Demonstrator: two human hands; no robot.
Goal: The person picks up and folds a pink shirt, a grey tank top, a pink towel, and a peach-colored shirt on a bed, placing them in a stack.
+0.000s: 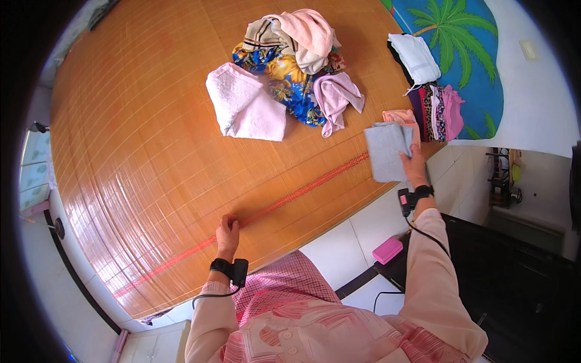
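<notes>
On the near side of the red stripe (302,192) crossing an orange mat (151,121), a black cable (433,239) is trailing from the right wrist, where a long reach could be snagging it. At the stripe itself, the left hand (227,236) is curling its fingers; whether they are pinching anything cannot be told. At the stripe's right end, the right hand (414,167) is gripping a folded grey cloth (386,154) by its right side, leaving the left side at risk of unfolding if the hold is slipping. Just past that end, a peach cloth (399,116) is lying partly hidden, and a low sweep could be shoving it into the row of folded clothes (433,112) farther beyond the stripe, disordering them. Well beyond the stripe's middle, a pale pink towel (245,106) and a mauve cloth (337,95) are lying beside a blue floral cloth (298,100); where layers are overlapping, one tug could be dragging several.
</notes>
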